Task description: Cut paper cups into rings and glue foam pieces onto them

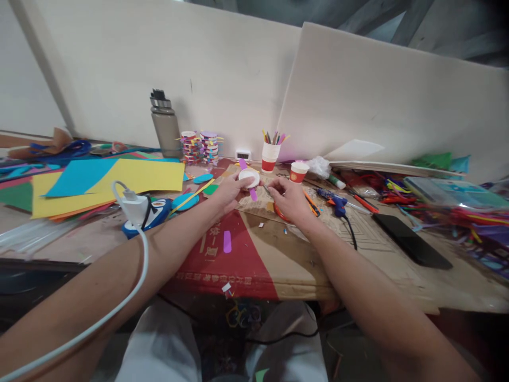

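Holding a small white cup over the brown cardboard table top, the left hand grips it. The right hand pinches something too small to tell. White boards stand behind.

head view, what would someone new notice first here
First the two bare arms reaching to mid-table, where the left hand holds a white disc with purple strips, and the right hand rests beside it. Next the yellow and blue paper sheets at left, with a white charger and its cable running over the left arm. At the back wall stand a grey bottle and a cup of pencils.
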Available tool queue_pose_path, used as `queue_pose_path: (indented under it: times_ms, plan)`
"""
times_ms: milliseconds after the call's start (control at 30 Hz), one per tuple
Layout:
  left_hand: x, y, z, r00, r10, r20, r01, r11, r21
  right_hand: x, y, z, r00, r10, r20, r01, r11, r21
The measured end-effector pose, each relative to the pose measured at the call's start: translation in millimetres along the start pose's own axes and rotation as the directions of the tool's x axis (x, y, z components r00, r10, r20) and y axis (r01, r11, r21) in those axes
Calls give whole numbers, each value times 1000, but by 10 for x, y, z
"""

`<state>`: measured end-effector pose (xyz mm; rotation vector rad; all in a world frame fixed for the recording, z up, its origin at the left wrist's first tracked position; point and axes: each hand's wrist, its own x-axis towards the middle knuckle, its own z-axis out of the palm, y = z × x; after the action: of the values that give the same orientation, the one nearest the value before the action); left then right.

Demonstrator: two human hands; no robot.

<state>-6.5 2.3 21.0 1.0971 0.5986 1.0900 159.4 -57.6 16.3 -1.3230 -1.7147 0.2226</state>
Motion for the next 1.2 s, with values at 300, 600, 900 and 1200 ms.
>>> queue_pose_path:
  times_ms: [300,600,900,1200]
  plan:
    - [57,-99,-80,998,64,-13,-63,993,95,2,30,17,1000,12,-13,-12,1000,8]
    - [22,-82,-106,965,138,223,-230,856,463,-23,-32,33,997,-35,-63,39,998,51]
    - [-19,-54,-58,976,91,198,-169,888,427,9,46,53,983,182,27,-182,944,273]
    - [-39,-67,-4,988,-48,150,27,990,140,11,19,41,969,203,141,-239,912,334]
